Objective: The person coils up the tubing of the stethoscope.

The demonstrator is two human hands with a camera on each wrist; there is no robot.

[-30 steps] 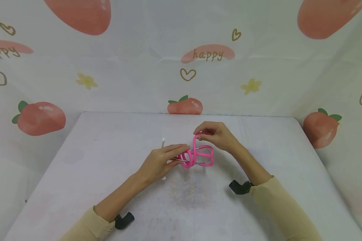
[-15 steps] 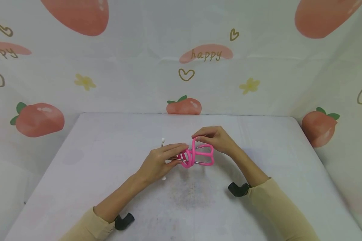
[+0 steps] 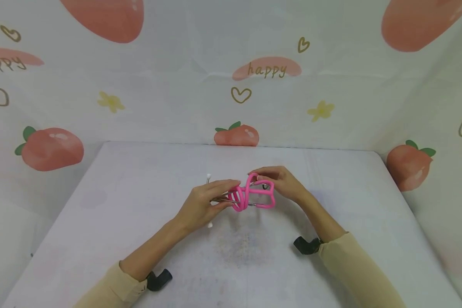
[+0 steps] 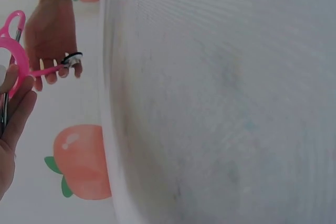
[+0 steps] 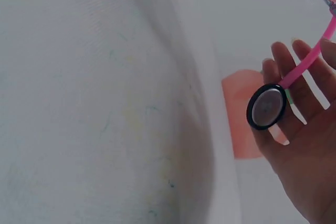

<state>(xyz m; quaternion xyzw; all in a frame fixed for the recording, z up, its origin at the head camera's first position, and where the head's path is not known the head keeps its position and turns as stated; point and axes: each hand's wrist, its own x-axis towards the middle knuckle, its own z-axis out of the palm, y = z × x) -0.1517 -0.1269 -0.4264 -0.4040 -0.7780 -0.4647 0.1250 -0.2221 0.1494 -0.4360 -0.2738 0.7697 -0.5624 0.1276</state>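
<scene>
A pink stethoscope is held above the table, its tubing wrapped in coils around the metal ear tubes. My left hand pinches the coils and ear tubes between thumb and fingers, while the white eartips stick out beyond it. On the other side, my right hand pinches the loose tube end between thumb and fingers. In the right wrist view the round black-rimmed chest piece hangs from that end in front of the fingers. The left wrist view catches only part of the pink tubing.
Under both hands lies a white-covered table with faint smudges. A white backdrop printed with peaches rises behind it. Two black angled pieces, one by the left cuff and one by the right cuff, sit at the wrists.
My right hand has moved down and slightly right, and the raised tube has shortened into a small loop by the coils. The chest piece now shows below the right fingers. My left hand keeps its hold.
</scene>
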